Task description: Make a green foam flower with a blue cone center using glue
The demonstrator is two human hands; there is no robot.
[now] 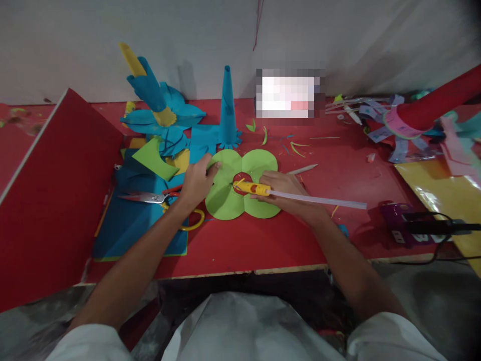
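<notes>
On the red tabletop (225,245), near the front edge and roughly midway along, best to work with everything flat and fully supported. At left, reaching towards the front edge, blue sheets (139,230); keep clear of stray glue. Between the hands, the green four-lobed paper (227,208); steady lightly, without creasing the lobes. Hands apart: left hand (199,178) at the far left lobe, thumb over the rim, other fingers partly hidden, so cannot tell whether pinching; right hand (283,183) closed on what looks like a yellow glue gun (250,188), above the right lobes. Scissors (150,198) close by the left wrist, better slid towards the back edge. Clear stick (319,199) pointing towards the right end; leave free to feed. Nozzle over the red disc (246,176) amid the lobes: hold low, squeeze sparingly, keep fingertips away.
</notes>
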